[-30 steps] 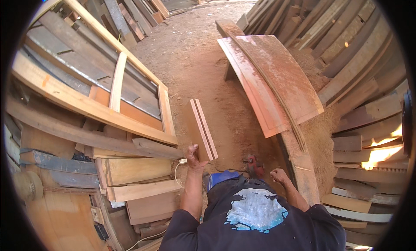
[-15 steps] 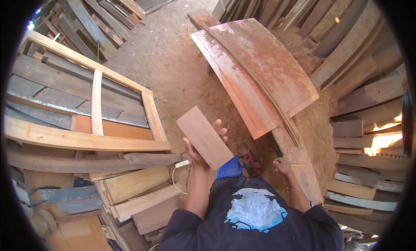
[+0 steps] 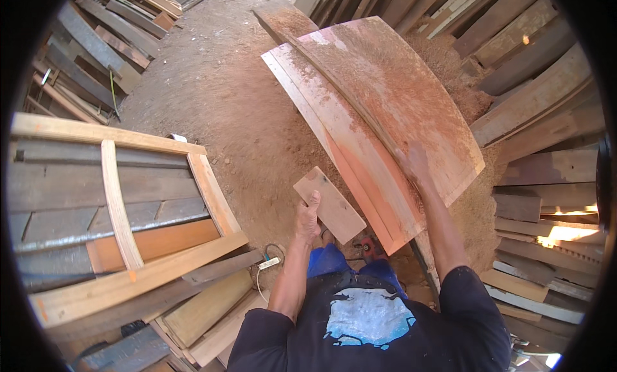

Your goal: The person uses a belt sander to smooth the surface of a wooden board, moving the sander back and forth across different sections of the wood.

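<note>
My left hand (image 3: 308, 219) is closed around a short, flat reddish-brown wooden board (image 3: 330, 206), its thumb lying over the top face. The board is held tilted beside the near left edge of a large sawdust-covered wooden panel (image 3: 411, 108). Over that panel reaches my right arm. My right hand (image 3: 415, 161) is at a long narrow wooden strip (image 3: 347, 102) lying along the panel. Motion smears its fingers, so whether it grips the strip does not show. Below the panel, near my feet, sits a red power tool (image 3: 367, 248), partly hidden.
At left, a pale wooden frame (image 3: 218, 195) rests on stacked planks. A white power strip (image 3: 269, 263) with a cable lies beside it. More planks (image 3: 540, 166) lean and pile along the right side. Sawdust covers the dirt floor (image 3: 212, 102).
My right hand has moved forward from the near end of the bench to the strip on the panel. The board in my left hand has shifted right and lower, closer to the panel.
</note>
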The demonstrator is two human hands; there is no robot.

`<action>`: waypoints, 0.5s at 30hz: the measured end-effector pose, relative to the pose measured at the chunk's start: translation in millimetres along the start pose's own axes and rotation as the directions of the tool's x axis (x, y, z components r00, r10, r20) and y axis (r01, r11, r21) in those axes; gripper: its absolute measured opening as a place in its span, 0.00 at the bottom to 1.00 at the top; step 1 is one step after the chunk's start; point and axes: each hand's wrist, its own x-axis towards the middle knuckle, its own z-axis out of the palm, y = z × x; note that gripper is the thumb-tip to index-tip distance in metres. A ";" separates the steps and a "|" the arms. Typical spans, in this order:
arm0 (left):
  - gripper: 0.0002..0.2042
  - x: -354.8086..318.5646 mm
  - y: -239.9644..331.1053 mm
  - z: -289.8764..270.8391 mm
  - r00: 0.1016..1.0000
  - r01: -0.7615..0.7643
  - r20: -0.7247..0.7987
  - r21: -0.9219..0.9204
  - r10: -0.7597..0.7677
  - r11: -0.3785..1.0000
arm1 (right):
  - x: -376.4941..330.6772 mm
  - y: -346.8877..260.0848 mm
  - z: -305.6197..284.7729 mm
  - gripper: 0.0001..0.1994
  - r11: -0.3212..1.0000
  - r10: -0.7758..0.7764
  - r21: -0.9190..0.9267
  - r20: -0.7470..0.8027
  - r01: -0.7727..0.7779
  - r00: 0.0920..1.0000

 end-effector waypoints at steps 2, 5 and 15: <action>0.25 25.8 -10.1 -2.5 0.995 0.096 0.030 -0.087 -0.094 0.992 | 40.8 -5.0 25.8 0.33 0.998 0.036 -0.055 -0.107 -0.042 0.994; 0.27 56.6 -27.7 -13.0 0.996 0.061 -0.069 -0.042 -0.064 0.997 | 58.5 -38.0 57.8 0.38 0.978 0.127 -0.143 -0.161 -0.151 0.979; 0.31 111.1 -51.0 -2.3 0.987 0.040 -0.161 0.067 -0.029 0.997 | 66.8 -39.8 64.1 0.41 0.952 0.191 -0.208 -0.162 -0.223 0.968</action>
